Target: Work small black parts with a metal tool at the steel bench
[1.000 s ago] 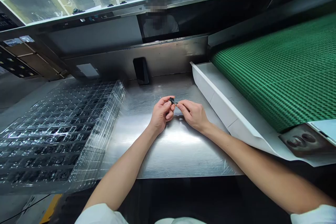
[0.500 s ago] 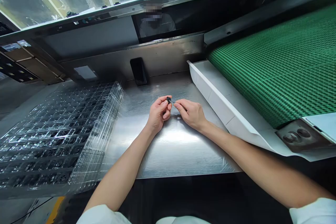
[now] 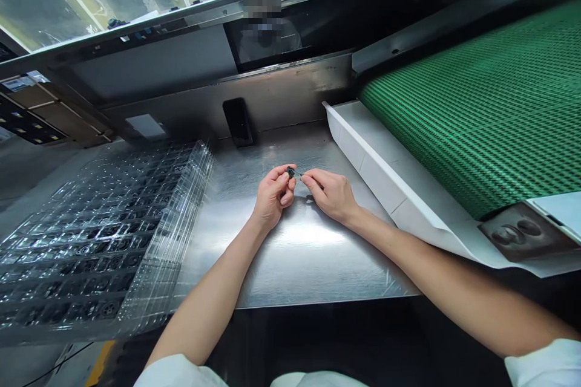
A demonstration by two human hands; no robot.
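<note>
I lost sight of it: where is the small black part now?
In the head view, near the middle, the small black part is pinched in the left hand fingertips, close to the right hand, above the steel table.

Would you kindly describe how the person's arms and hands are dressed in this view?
Both forearms are bare from the elbow region down. A white sleeve shows at the left upper arm, and another white sleeve at the right. The left hand and right hand wear no gloves, and no rings, watch or wristbands are visible.

Both hands [image 3: 302,193] pinch what seems a small black part [image 3: 290,172].
</note>
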